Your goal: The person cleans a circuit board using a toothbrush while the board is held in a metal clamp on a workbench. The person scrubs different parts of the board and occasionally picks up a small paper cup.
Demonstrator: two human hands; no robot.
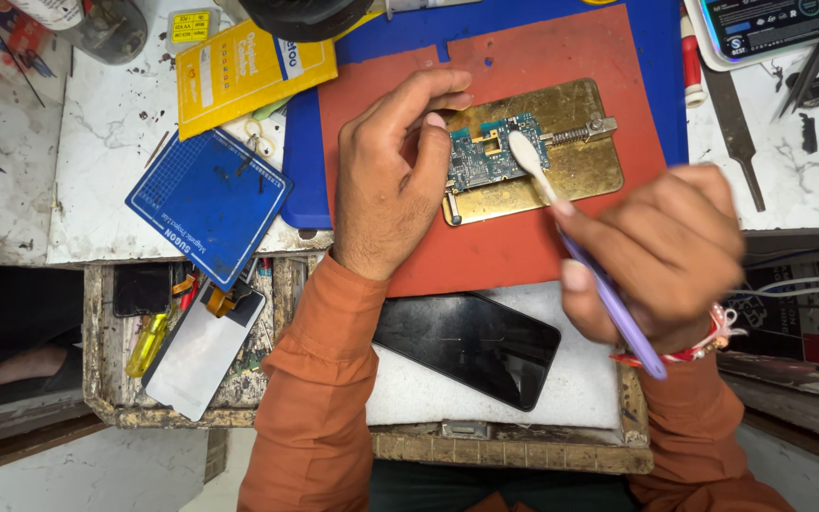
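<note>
A small green circuit board [485, 159] is clamped in a brass-coloured metal holder [580, 166] on a red mat [523, 66]. My left hand [392, 180] rests on the mat, its fingertips pressing on the board's left end. My right hand [661, 251] grips a brush with a purple handle [609, 303]; its white head [526, 152] lies on the board's right part.
A black phone [466, 346] lies on white foam in an open drawer near me. A small blue mat [209, 201], a yellow packet [248, 68], a loose screen panel [203, 349], a yellow screwdriver [149, 343] and tools at the right [737, 118] surround the work area.
</note>
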